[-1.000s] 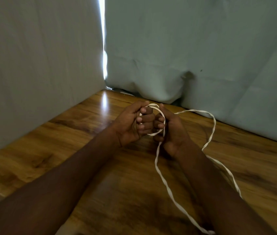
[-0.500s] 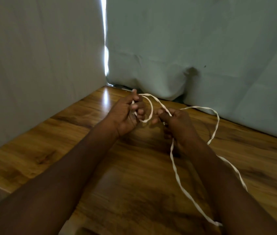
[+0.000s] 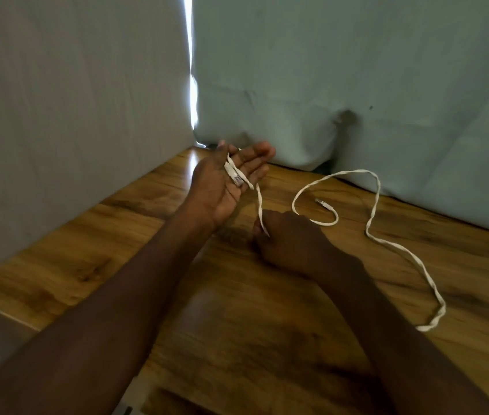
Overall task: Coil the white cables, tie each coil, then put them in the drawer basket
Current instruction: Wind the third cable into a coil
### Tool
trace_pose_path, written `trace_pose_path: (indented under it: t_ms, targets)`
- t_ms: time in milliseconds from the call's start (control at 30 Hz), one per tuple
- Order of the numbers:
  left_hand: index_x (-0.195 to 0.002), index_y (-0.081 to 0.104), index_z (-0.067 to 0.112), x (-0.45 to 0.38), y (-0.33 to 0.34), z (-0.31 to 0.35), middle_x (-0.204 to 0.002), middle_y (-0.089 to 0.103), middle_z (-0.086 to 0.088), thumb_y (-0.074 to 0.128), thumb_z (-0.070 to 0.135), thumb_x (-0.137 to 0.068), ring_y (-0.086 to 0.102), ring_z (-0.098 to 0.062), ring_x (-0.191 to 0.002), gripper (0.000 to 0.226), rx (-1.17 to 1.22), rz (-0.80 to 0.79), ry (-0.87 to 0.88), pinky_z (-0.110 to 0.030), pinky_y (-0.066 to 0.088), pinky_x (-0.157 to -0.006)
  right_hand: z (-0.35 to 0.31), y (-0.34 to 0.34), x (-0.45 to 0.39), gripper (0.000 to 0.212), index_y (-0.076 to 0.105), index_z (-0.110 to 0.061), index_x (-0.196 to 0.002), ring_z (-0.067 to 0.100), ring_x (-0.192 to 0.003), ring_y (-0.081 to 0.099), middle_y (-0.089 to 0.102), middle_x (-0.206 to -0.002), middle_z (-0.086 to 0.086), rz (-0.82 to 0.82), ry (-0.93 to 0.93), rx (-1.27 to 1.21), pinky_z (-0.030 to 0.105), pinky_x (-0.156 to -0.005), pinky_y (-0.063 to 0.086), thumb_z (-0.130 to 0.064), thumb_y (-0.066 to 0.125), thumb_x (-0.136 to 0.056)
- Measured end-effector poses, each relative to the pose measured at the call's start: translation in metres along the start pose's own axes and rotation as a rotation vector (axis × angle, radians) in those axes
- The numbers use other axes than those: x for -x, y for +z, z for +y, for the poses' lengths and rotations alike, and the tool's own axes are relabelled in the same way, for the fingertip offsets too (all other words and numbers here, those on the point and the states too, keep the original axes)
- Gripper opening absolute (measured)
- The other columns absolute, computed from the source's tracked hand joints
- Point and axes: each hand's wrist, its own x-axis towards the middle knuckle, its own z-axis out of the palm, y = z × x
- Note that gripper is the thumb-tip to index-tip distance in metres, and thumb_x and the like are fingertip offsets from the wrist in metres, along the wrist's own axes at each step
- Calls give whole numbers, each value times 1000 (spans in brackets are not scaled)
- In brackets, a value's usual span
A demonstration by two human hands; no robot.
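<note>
While the left hand (image 3: pixel 225 181) sits palm-up with its fingers spread and relaxed, one end of the white cable (image 3: pixel 375 205) lies across that palm, plug (image 3: pixel 235 178) and all, maybe lightly pinned by the thumb, but I can't really tell. From there the cable drops down to the right hand (image 3: pixel 291 241), which is curled around it just above the desk (image 3: pixel 87 265), pinching the strand at the fingertips. Past that hand the rest of it is loose on the wood: one loop curling back toward the far connector (image 3: pixel 321 202), then a long wavy run off to the right that disappears behind the right forearm.

So I'd call this the very start of coiling. There's no real coil yet, just an anchored end and one short stretch between the two hands. Nothing's tied, and I don't see the drawer basket anywhere in view.

Next move, I reckon: the right hand needs to carry its bit of cable up and lay it around the left palm or fingers, letting the slack slide through as it goes. The flat cable looks twisted in spots, so the loops may want to kink unless it's turned a little with each wrap.
</note>
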Motion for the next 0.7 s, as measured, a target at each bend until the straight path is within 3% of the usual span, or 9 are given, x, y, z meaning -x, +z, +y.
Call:
trace_pose_path:
  t_ms: [67,167,233,300,400,467,567,700]
  targets:
    - [-94,47,9,2,6,-8,-91,76,-22,27,29,-114,76,-32,-91,35,-396,-6,51,-38,58,-90,-4,1,2,24,62,-23,-113,20,-87,61,62,-97,0,-12,-68,-5,33,-67,46,-42,59,-99]
    - [-97,51,5,6,2,-20,-80,67,-28,35,28,-113,71,-31,-74,32,-846,-79,100,-34,55,-71,-9,-1,4,22,70,-25,-104,11,-83,62,65,-92,-7,-15,-232,-91,28,-63,42,-45,67,-95]
    - [-89,57,11,8,-6,-21,-71,64,-11,41,31,-112,62,-20,-65,35,-1106,-135,131,-31,47,-64,-8,-10,5,24,73,-20,-91,4,-69,58,63,-78,-10,-6,-290,-155,20,-57,36,-43,74,-91]
    - [-80,58,15,10,-10,-18,-63,56,3,43,30,-112,52,-12,-59,38,-1218,-165,165,-28,41,-58,-1,-23,8,23,78,-12,-87,0,-62,57,62,-66,-10,31,-299,-268,13,-54,36,-35,80,-88]
    - [-64,56,21,18,-2,-16,-52,48,-2,45,24,-110,42,-16,-44,48,-1064,-214,9,-24,33,-47,17,-39,17,16,76,-10,-75,-4,-52,55,55,-50,-23,242,-299,-467,8,-59,37,-16,80,-89]
    - [-62,54,20,23,4,-17,-48,42,-1,45,19,-109,32,-15,-39,47,-901,-241,-134,-21,24,-44,25,-41,18,19,74,-12,-72,-7,-52,55,52,-48,-28,353,-305,-468,9,-62,39,-14,80,-90]
    - [-71,54,13,22,4,-18,-45,39,-3,43,21,-109,26,-13,-34,40,-846,-294,-202,-18,20,-40,31,-38,11,19,78,-22,-75,1,-54,57,58,-54,-26,513,-284,-336,26,-55,41,-31,78,-91]
    - [-77,50,9,18,5,-14,-40,27,1,37,34,-108,14,-10,-31,42,-606,-367,-342,-21,10,-38,51,-30,1,32,76,-27,-79,11,-56,58,62,-58,-8,724,-148,-241,41,-56,48,-55,66,-89]
